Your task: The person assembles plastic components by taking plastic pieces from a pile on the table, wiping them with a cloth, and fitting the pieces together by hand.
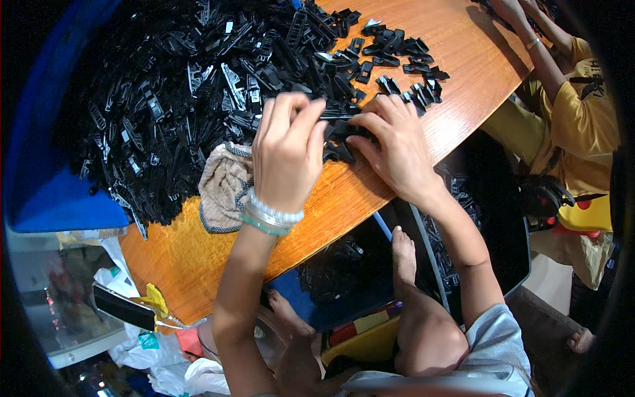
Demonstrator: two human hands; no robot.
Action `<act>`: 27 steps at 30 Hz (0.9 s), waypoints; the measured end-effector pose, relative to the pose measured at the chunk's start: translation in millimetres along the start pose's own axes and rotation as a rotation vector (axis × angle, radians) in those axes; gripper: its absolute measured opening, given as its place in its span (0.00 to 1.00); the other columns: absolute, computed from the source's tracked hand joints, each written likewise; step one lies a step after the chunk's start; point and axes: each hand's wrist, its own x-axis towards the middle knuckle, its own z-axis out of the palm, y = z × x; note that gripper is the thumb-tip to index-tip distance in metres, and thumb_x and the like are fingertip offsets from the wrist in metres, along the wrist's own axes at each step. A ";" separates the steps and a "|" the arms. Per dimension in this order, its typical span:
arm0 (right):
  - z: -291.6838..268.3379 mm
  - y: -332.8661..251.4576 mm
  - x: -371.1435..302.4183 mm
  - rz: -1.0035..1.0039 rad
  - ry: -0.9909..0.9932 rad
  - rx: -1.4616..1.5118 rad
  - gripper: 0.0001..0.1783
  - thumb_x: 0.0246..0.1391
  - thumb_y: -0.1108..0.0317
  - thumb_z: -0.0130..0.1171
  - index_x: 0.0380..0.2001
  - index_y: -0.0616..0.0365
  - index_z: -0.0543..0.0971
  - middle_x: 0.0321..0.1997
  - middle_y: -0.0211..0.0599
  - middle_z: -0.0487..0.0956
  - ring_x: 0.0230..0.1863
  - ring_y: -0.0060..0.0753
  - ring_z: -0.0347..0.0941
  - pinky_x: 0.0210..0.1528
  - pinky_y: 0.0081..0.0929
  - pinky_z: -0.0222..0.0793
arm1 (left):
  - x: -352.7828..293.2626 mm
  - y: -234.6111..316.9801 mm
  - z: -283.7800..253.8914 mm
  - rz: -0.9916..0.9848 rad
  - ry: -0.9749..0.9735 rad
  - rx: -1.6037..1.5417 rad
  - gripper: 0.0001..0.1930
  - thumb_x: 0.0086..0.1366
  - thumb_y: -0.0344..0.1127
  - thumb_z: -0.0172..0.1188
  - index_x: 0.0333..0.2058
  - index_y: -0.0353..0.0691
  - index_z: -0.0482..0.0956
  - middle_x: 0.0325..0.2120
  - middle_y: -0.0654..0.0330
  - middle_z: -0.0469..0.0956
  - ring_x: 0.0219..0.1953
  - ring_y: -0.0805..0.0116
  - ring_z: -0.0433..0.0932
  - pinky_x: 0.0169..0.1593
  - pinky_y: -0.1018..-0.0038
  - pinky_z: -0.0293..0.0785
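Above the near edge of the heap of black plastic parts, my two hands work close together. My left hand has its fingers curled and slightly blurred; what they hold, if anything, is hidden behind them. The fingers and thumb of my right hand close around a small black plastic part, which shows dark in the gap between the hands. Beyond my right hand, several short black clip-like pieces lie loose on the wooden table. A beige cloth with a dark edging rests beside my left wrist.
The heap rises against a blue surface on the left. A phone-like dark device stands by the table's near left corner. Below the edge are a dark bin of black parts and my legs. Another person in yellow sits at right.
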 end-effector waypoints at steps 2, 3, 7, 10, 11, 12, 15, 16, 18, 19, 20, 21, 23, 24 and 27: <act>5.1 -5.2 1.9 0.022 0.000 -0.030 0.14 0.41 0.72 0.67 0.35 0.58 0.79 0.38 0.37 0.72 0.43 0.40 0.66 0.46 0.35 0.60 | 12.9 -5.4 9.1 0.037 -0.056 0.058 0.15 0.53 0.25 0.66 0.42 0.35 0.81 0.36 0.54 0.74 0.39 0.58 0.74 0.43 0.67 0.73; 6.5 -4.7 1.7 0.047 -0.024 -0.006 0.15 0.41 0.72 0.67 0.35 0.58 0.79 0.40 0.37 0.71 0.45 0.40 0.65 0.47 0.35 0.58 | 19.2 -7.9 12.4 0.053 -0.139 0.061 0.13 0.51 0.26 0.65 0.39 0.34 0.80 0.34 0.54 0.72 0.41 0.56 0.72 0.46 0.64 0.72; 6.2 -9.7 2.2 0.091 -0.031 0.069 0.15 0.41 0.73 0.67 0.35 0.59 0.78 0.40 0.38 0.71 0.45 0.41 0.65 0.47 0.36 0.58 | 26.8 -9.4 7.0 0.048 -0.202 0.069 0.07 0.51 0.25 0.64 0.31 0.33 0.79 0.33 0.54 0.73 0.41 0.56 0.73 0.46 0.64 0.72; 8.3 -8.4 3.2 0.121 -0.019 0.083 0.14 0.41 0.72 0.66 0.34 0.59 0.78 0.41 0.38 0.71 0.45 0.41 0.64 0.47 0.36 0.57 | 7.0 2.2 -19.7 -0.035 -0.081 0.025 0.07 0.52 0.23 0.63 0.31 0.33 0.76 0.30 0.55 0.73 0.33 0.58 0.73 0.39 0.66 0.72; 8.9 -5.8 2.0 0.113 -0.011 0.053 0.13 0.41 0.71 0.66 0.34 0.60 0.78 0.41 0.39 0.70 0.45 0.41 0.64 0.48 0.36 0.56 | -5.4 13.9 -34.2 -0.153 -0.129 -0.003 0.07 0.53 0.23 0.63 0.31 0.34 0.75 0.29 0.55 0.72 0.29 0.60 0.72 0.34 0.67 0.70; 7.8 -3.4 0.1 0.106 -0.003 0.019 0.13 0.41 0.71 0.66 0.33 0.60 0.78 0.41 0.39 0.70 0.45 0.41 0.64 0.48 0.37 0.56 | -21.8 28.0 -48.0 -0.269 -0.177 -0.033 0.07 0.54 0.22 0.63 0.31 0.34 0.75 0.28 0.56 0.72 0.25 0.63 0.71 0.30 0.69 0.69; 8.0 -10.3 3.5 0.105 -0.035 0.002 0.14 0.40 0.70 0.65 0.33 0.62 0.78 0.41 0.39 0.71 0.46 0.40 0.64 0.49 0.37 0.55 | -91.7 43.5 -63.3 -0.581 -0.237 -0.064 0.09 0.55 0.23 0.63 0.34 0.36 0.74 0.26 0.58 0.70 0.18 0.70 0.66 0.23 0.74 0.64; 10.4 -11.9 4.4 0.105 -0.035 0.013 0.14 0.40 0.70 0.65 0.33 0.62 0.78 0.41 0.39 0.71 0.46 0.40 0.64 0.49 0.37 0.55 | -105.3 49.1 -62.3 -0.630 -0.239 -0.032 0.10 0.56 0.23 0.64 0.35 0.37 0.73 0.26 0.58 0.70 0.17 0.72 0.65 0.23 0.74 0.63; 14.9 -8.9 3.1 0.081 0.019 0.011 0.15 0.40 0.71 0.65 0.34 0.63 0.78 0.43 0.40 0.72 0.48 0.41 0.64 0.51 0.38 0.55 | -116.0 54.5 -63.9 -0.546 -0.203 0.030 0.11 0.57 0.24 0.62 0.39 0.37 0.74 0.27 0.59 0.71 0.17 0.72 0.66 0.23 0.75 0.64; 15.3 -5.6 0.4 0.077 0.049 0.008 0.14 0.42 0.71 0.65 0.35 0.62 0.78 0.44 0.39 0.74 0.50 0.40 0.66 0.52 0.37 0.56 | -117.7 56.7 -64.2 -0.649 -0.168 -0.087 0.12 0.59 0.24 0.61 0.42 0.37 0.75 0.29 0.57 0.72 0.19 0.70 0.68 0.25 0.74 0.66; 13.4 -1.3 -2.5 0.077 0.044 0.001 0.14 0.42 0.71 0.65 0.35 0.62 0.78 0.44 0.39 0.74 0.50 0.40 0.66 0.52 0.37 0.56 | -118.5 57.4 -62.3 -0.748 -0.133 -0.208 0.13 0.60 0.24 0.59 0.44 0.36 0.75 0.32 0.55 0.73 0.21 0.68 0.71 0.27 0.73 0.68; 9.5 0.4 -3.2 0.066 0.125 0.081 0.13 0.43 0.71 0.64 0.35 0.61 0.77 0.44 0.39 0.75 0.49 0.40 0.67 0.52 0.37 0.57 | -119.1 46.5 -64.6 -0.485 -0.110 -0.064 0.16 0.59 0.23 0.58 0.47 0.36 0.75 0.36 0.52 0.74 0.29 0.60 0.74 0.34 0.69 0.72; 5.8 7.6 -6.8 0.054 0.275 0.264 0.12 0.46 0.72 0.63 0.36 0.59 0.77 0.39 0.40 0.78 0.40 0.41 0.73 0.46 0.34 0.66 | -104.8 34.0 -67.2 -0.316 -0.218 0.007 0.16 0.59 0.22 0.58 0.47 0.35 0.75 0.37 0.51 0.73 0.32 0.56 0.73 0.37 0.66 0.72; 4.1 -1.9 -8.1 0.176 0.251 0.445 0.11 0.47 0.74 0.64 0.37 0.61 0.78 0.36 0.38 0.78 0.33 0.32 0.73 0.37 0.26 0.69 | -101.0 28.1 -70.6 -0.156 -0.330 0.102 0.16 0.58 0.22 0.58 0.46 0.35 0.75 0.38 0.51 0.73 0.35 0.53 0.73 0.41 0.64 0.72; -1.5 -20.6 -27.7 0.394 0.065 0.733 0.12 0.50 0.73 0.66 0.39 0.62 0.79 0.35 0.32 0.78 0.29 0.18 0.71 0.30 0.17 0.66 | -94.4 21.8 -59.6 -0.174 -0.267 0.006 0.14 0.53 0.24 0.64 0.40 0.35 0.77 0.35 0.52 0.74 0.36 0.51 0.73 0.42 0.61 0.71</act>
